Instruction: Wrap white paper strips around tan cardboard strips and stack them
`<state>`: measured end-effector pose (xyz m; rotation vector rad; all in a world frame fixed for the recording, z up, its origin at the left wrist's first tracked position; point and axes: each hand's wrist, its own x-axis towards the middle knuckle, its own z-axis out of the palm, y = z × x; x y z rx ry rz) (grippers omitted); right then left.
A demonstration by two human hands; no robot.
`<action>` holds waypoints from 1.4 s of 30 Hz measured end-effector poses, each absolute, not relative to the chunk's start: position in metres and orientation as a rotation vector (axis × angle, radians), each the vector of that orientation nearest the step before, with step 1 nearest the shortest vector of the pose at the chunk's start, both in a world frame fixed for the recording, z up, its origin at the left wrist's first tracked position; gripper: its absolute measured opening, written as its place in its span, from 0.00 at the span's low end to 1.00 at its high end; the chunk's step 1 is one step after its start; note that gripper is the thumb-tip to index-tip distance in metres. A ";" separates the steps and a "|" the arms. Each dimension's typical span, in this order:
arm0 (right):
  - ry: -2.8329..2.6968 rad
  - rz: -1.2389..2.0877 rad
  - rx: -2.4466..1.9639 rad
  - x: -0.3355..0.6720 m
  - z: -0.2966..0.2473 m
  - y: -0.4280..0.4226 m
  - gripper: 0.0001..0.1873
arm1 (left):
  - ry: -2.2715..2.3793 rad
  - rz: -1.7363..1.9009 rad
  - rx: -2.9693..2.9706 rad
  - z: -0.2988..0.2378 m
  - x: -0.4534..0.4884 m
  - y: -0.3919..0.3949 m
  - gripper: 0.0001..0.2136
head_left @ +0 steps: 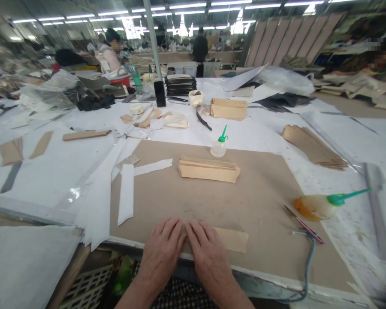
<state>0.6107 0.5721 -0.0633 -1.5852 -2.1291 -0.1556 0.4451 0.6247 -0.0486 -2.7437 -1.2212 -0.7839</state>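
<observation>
My left hand (163, 243) lies palm down at the near edge of the brown board (254, 201), fingers stretched out and close together. Beside it, fingertips almost meeting the left ones, my right hand (207, 246) rests in the same way. Both press on a tan strip (233, 240), whose right end shows past my right fingers; the rest is hidden under the hands. Farther up the board sits a stack of tan strips (209, 170). Behind that stack stands a small clear bottle (218, 148) with a green spout.
On the right, a bottle of amber liquid (317, 207) lies tipped near pink tweezers (309, 227) and a blue-grey cord (309, 262). White strips (126, 195) lie at left. More tan strips (315, 148) are at far right. A phone (160, 94) leans against a pole; people work behind.
</observation>
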 end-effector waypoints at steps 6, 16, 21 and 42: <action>-2.158 -0.110 -1.593 0.611 -0.060 0.568 0.24 | -1.117 -0.665 -2.708 -0.056 0.441 0.613 0.16; -2.339 0.001 -1.569 0.630 -0.046 0.574 0.24 | -1.092 -0.528 -2.770 -0.046 0.443 0.620 0.14; -2.393 -0.008 -1.583 0.653 -0.044 0.566 0.25 | -1.047 -0.501 -2.786 -0.049 0.437 0.623 0.14; -2.251 -0.244 -1.677 0.731 -0.039 0.520 0.21 | -1.250 -0.668 -2.721 -0.042 0.455 0.620 0.11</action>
